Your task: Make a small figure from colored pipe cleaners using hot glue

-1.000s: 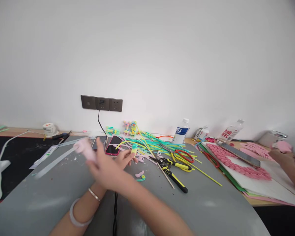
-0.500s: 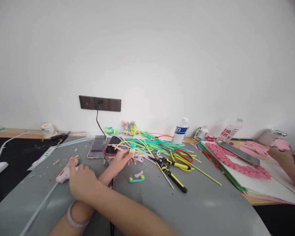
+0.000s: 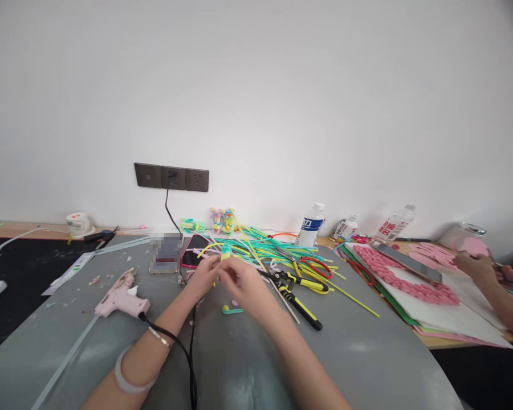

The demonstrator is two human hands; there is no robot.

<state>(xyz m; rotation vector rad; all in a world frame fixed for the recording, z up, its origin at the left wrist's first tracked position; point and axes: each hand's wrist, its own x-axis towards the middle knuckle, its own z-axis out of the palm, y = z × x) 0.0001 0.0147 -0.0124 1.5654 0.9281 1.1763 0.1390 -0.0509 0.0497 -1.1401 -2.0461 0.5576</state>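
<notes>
A small yellow and teal pipe-cleaner figure [image 3: 226, 251] is held up above the middle of the table. My left hand [image 3: 203, 280] pinches it from the left. From the right, my right hand [image 3: 245, 285] closes its bent fingers at the same figure, and their tips are partly hidden. A pink hot glue gun [image 3: 122, 303] lies on its side left of my left forearm, with its cord running under the arm. Below my right hand lies a teal pipe-cleaner strip [image 3: 233, 311] with a yellow curl, partly covered by the hand.
Behind the hands spreads a pile of pipe cleaners [image 3: 252, 244], with pliers [image 3: 299, 304] and red-handled scissors [image 3: 316, 266] at its right. Two phones, finished figures [image 3: 222, 221] and a bottle [image 3: 311, 225] stand or lie further back. A co-worker's hands [image 3: 485, 270] hold pink material at far right.
My right hand has left the glue gun, uncrossed from over my left arm and come to the figure. The glue gun now lies free. The view has shifted slightly.
</notes>
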